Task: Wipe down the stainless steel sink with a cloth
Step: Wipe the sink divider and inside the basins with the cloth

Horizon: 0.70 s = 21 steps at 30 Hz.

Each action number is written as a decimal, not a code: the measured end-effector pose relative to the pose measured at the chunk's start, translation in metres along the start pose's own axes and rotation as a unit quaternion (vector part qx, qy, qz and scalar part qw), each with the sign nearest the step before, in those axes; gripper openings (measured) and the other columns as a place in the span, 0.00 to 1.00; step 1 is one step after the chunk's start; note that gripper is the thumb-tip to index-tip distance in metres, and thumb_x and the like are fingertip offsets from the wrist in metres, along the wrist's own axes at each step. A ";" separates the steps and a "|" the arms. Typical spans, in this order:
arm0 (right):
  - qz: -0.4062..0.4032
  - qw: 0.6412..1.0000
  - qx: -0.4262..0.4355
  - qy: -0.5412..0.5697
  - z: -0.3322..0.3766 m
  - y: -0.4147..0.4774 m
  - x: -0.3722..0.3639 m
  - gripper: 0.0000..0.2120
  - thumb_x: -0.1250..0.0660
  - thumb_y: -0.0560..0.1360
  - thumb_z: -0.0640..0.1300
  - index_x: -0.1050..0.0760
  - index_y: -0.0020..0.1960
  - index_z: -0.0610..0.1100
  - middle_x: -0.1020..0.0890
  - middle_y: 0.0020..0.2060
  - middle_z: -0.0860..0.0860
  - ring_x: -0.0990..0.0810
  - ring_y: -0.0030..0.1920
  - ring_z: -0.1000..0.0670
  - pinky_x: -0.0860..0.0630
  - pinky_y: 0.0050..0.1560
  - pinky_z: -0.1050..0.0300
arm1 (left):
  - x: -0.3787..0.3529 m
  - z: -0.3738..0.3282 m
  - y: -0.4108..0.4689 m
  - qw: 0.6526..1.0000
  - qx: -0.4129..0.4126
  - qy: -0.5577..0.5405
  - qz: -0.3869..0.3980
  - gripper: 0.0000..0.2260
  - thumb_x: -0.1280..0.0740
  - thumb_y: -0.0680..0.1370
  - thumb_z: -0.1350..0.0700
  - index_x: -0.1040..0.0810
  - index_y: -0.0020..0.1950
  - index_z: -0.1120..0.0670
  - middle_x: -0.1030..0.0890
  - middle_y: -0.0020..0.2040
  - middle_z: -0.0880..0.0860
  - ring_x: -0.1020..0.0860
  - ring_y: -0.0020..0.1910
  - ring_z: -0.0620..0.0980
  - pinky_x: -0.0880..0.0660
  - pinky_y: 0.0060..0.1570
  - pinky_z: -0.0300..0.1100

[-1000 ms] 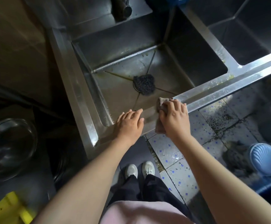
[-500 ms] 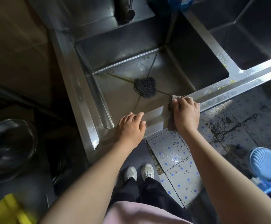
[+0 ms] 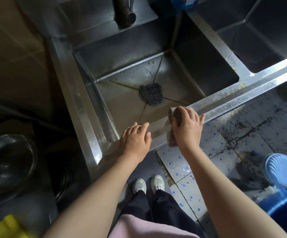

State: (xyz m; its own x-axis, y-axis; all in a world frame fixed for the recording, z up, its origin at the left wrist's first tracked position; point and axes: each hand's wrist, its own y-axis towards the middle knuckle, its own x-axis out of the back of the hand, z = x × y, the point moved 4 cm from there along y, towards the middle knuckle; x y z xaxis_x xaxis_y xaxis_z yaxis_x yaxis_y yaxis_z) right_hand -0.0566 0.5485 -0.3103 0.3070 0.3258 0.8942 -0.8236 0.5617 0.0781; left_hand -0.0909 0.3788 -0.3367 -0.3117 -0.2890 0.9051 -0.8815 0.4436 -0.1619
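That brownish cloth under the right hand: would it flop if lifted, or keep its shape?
Probably floppy: the cloth drapes over the sink's front rim, showing above and below the right hand. Likely light, since it looks thin. Possibly damp and clingy, as the rim looks streaked.

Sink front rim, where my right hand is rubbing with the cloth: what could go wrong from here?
1. The right hand grips the brownish cloth over the front rim of the stainless steel sink. Grime may drip onto the stained floor tiles, a possible slip risk underfoot.
2. The yellowish residue farther along that rim could smear rather than lift.
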 end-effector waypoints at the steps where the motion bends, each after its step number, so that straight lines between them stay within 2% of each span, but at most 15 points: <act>1: 0.002 1.000 0.002 -0.014 -0.004 0.006 0.001 0.16 0.37 0.75 0.47 0.27 0.62 0.46 0.24 0.60 0.48 0.31 0.65 0.45 0.57 0.73 0.46 | 0.000 0.000 0.000 1.000 0.000 0.000 0.000 0.18 0.45 0.79 0.51 0.32 0.68 0.50 0.25 0.65 0.53 0.34 0.68 0.54 0.40 0.66 0.48; 6: 0.023 0.997 -0.013 -0.071 -0.031 0.036 0.013 0.18 0.40 0.77 0.49 0.30 0.66 0.46 0.27 0.65 0.47 0.35 0.68 0.44 0.58 0.74 0.47 | -0.001 0.000 0.000 1.000 -0.001 -0.001 0.004 0.18 0.45 0.79 0.51 0.33 0.69 0.50 0.26 0.65 0.53 0.34 0.69 0.54 0.41 0.67 0.48; 12: 0.027 0.995 -0.032 -0.088 -0.019 0.016 0.007 0.22 0.45 0.80 0.50 0.34 0.70 0.42 0.32 0.70 0.44 0.42 0.73 0.46 0.60 0.73 0.50 | -0.001 -0.001 0.000 1.000 -0.007 -0.005 -0.006 0.17 0.44 0.79 0.52 0.31 0.67 0.51 0.24 0.63 0.54 0.33 0.68 0.55 0.40 0.66 0.48; 17: 0.013 0.999 -0.016 -0.037 0.016 -0.021 -0.008 0.19 0.42 0.79 0.47 0.30 0.67 0.41 0.29 0.68 0.44 0.39 0.72 0.45 0.59 0.73 0.50 | -0.001 -0.001 -0.001 1.000 -0.004 -0.006 -0.009 0.17 0.43 0.78 0.52 0.31 0.67 0.50 0.24 0.62 0.55 0.33 0.68 0.55 0.40 0.65 0.48; 21: 0.020 0.999 -0.005 -0.030 0.014 -0.018 -0.007 0.18 0.40 0.78 0.47 0.29 0.66 0.42 0.27 0.66 0.45 0.38 0.71 0.45 0.60 0.73 0.47 | -0.002 0.000 -0.001 1.000 -0.009 -0.014 -0.008 0.17 0.43 0.78 0.52 0.30 0.66 0.51 0.24 0.62 0.55 0.33 0.68 0.55 0.40 0.65 0.48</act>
State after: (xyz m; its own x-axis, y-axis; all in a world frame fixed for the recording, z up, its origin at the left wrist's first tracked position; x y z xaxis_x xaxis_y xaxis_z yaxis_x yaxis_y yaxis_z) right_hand -0.0504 0.5257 -0.3116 0.2444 0.3033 0.9210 -0.8302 0.5562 0.0371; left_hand -0.0898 0.3786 -0.3383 -0.3075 -0.3188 0.8966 -0.8799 0.4540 -0.1404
